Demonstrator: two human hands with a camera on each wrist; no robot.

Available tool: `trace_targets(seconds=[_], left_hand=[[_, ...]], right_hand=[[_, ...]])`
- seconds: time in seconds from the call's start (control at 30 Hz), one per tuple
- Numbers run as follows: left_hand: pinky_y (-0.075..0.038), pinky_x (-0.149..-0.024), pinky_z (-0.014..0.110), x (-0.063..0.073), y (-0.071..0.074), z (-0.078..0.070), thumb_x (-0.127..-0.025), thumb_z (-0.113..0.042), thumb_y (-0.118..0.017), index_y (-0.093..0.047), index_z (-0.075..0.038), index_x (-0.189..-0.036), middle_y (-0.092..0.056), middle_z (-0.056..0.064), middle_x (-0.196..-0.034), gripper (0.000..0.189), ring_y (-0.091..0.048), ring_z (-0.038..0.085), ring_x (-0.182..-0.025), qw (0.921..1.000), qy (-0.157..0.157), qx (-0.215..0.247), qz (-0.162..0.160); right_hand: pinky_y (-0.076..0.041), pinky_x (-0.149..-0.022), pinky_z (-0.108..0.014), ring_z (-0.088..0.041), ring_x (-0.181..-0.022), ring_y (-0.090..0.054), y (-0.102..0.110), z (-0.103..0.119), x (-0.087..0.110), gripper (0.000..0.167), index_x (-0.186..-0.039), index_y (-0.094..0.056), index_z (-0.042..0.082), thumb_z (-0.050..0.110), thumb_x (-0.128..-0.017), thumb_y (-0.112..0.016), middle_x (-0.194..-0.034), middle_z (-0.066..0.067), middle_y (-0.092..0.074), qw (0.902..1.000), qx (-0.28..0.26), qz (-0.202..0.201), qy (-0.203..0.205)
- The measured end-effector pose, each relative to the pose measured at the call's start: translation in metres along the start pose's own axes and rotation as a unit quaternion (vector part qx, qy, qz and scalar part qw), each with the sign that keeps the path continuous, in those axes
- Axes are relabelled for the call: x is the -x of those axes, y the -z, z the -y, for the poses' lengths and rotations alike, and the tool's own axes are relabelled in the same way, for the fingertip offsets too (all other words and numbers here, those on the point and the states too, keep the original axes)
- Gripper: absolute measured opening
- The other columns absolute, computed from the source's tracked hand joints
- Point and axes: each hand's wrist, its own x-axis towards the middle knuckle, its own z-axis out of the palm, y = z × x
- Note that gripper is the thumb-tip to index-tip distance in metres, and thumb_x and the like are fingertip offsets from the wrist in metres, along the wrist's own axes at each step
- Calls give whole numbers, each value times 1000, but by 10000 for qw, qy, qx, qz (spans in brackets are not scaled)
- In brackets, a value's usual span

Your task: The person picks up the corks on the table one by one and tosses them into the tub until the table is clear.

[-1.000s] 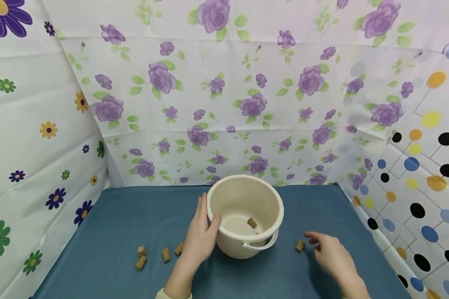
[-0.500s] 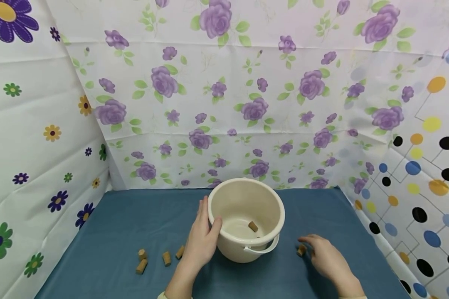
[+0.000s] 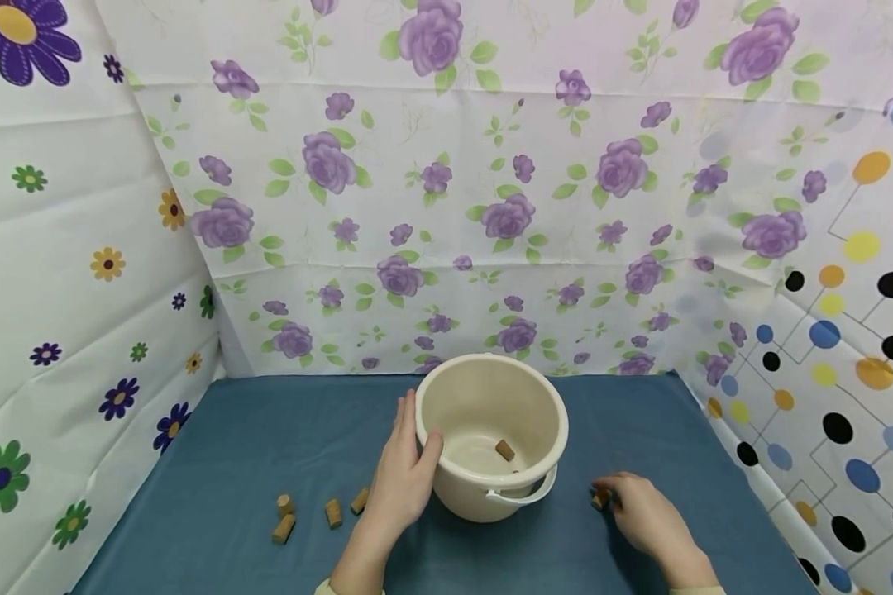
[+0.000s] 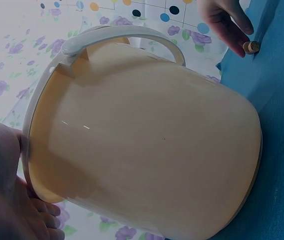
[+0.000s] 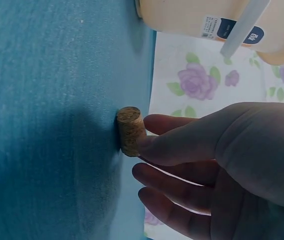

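Note:
A cream bucket [image 3: 446, 492] with a white handle [image 3: 521, 498] stands mid-table, a cork [image 3: 504, 449] lying inside it and a sliver of another showing at its front wall. My left hand [image 3: 405, 483] rests against the bucket's left side, fingers straight along the rim and thumb at the rim's front. To the right of the bucket, my right hand [image 3: 651, 516] pinches a cork [image 5: 130, 132] between thumb and index finger, close to the blue cloth. The other fingers of that hand are bent loosely. In the left wrist view the bucket's outer wall [image 4: 156, 135] fills the middle.
Several corks lie left of my left arm: one cork [image 3: 286, 504] beside another cork [image 3: 284, 529], then a cork [image 3: 333, 513] and a cork [image 3: 360, 501] near the forearm. Blue cloth [image 3: 268, 430] covers the table. A floral curtain [image 3: 446, 207] hangs behind, patterned sheets at both sides.
My right hand has moved slightly left and down onto the right-hand cork, its fingers closing on it. My left hand and the bucket stay in place; the head view has shifted a little.

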Motion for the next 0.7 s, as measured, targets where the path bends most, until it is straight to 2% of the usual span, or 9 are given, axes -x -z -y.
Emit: trace_targets(seconds=[0.17,0.4,0.53,0.7], left_hand=[[-20,-124,66,1,0,0,-114,-46,-47,-6,-16,-174,-5,10,-178,79,-8,32,-163,10000,25,-41,11],[-20,-124,66,3,1,1,-114,-47,-47,-8,-15,-174,-6,12,-178,78,-9,33,-163,10000,16,-86,15],[-21,-124,67,3,2,0,-114,-44,-48,-9,-13,-173,-8,13,-178,77,-10,33,-163,9999,-77,-108,-44],[-20,-125,64,3,2,-1,-114,-44,-49,-9,-15,-174,-8,9,-178,78,-10,29,-163,10000,-32,-90,-10]], right_hand=[[-58,-89,-57,-29,-100,-73,-2,0,-1,30,-116,-84,14,-4,-95,-74,-105,-2,-75,9998,-109,112,-132],[-58,-85,-54,-26,-95,-72,-3,-2,-2,20,-109,-83,14,2,-93,-80,-102,-2,-75,9990,-157,261,-337],[-58,-80,-52,-21,-88,-71,-1,0,-3,13,-107,-83,14,13,-94,-83,-98,-1,-75,9983,-220,279,-467],[-57,-74,-50,-18,-81,-67,3,1,-2,13,-103,-81,15,25,-96,-83,-93,1,-73,9974,-200,297,-624]])
